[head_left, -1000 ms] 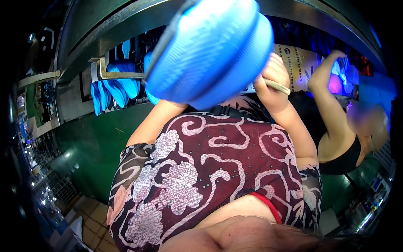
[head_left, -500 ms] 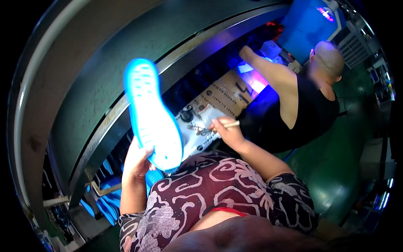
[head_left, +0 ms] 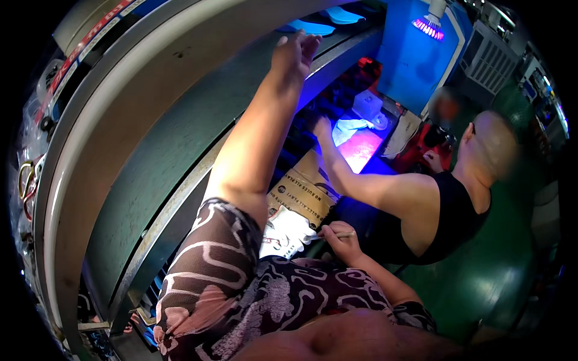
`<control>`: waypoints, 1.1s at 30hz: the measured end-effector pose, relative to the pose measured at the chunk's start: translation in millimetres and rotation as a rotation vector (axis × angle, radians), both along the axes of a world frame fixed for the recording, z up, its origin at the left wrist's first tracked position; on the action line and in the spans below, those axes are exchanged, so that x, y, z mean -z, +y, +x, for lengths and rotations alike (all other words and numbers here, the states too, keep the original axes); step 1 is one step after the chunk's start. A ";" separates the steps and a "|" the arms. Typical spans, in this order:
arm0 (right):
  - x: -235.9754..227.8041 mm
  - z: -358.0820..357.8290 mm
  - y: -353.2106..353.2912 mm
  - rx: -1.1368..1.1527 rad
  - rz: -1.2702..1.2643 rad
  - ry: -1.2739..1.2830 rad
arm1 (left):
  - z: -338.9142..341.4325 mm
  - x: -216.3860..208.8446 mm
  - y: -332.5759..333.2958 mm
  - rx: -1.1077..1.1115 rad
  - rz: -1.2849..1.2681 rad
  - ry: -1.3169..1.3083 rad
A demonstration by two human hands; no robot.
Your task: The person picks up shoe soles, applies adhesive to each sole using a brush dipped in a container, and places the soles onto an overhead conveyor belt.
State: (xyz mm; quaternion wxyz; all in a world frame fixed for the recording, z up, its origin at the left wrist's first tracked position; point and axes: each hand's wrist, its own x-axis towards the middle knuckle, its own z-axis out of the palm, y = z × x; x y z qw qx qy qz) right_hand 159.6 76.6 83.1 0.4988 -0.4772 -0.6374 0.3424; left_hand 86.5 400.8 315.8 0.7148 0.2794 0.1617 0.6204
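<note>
My left arm stretches far forward over the dark green belt [head_left: 174,141]. My left hand [head_left: 295,53] is at its far end, fingers apart, with nothing visible in it. Just beyond the fingertips lies a light blue shoe sole [head_left: 308,27], and a second blue sole [head_left: 343,15] is to its right; whether the hand touches the nearer one I cannot tell. Close to my body, my right hand [head_left: 342,237] is closed round a slim stick-like tool [head_left: 344,234]. The tool's tip points left, beside a crumpled white sheet [head_left: 283,231].
Printed brown cardboard [head_left: 304,189] lies beyond the white sheet. To the right sits a co-worker in a black sleeveless top [head_left: 451,204], one arm reaching toward a brightly lit work spot. A blue cabinet [head_left: 418,60] and a purple-lit lamp [head_left: 428,27] stand behind. A grey rail [head_left: 54,198] curves along the left.
My left hand has moved from near my body forward to the far belt and no longer holds the blue sole. My right hand keeps the tool, a little nearer to me.
</note>
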 end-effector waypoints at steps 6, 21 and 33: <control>7.3 -5.7 -10.3 -0.002 -0.120 -0.009 | -130.2 87.9 -169.1 0.096 0.170 0.604; -10.3 -75.0 16.0 -0.237 -0.494 0.161 | -377.9 351.2 -594.8 -0.552 -0.982 1.855; -18.2 -118.5 -2.9 -0.267 -0.504 0.174 | -386.5 376.8 -518.3 -0.295 -1.080 1.921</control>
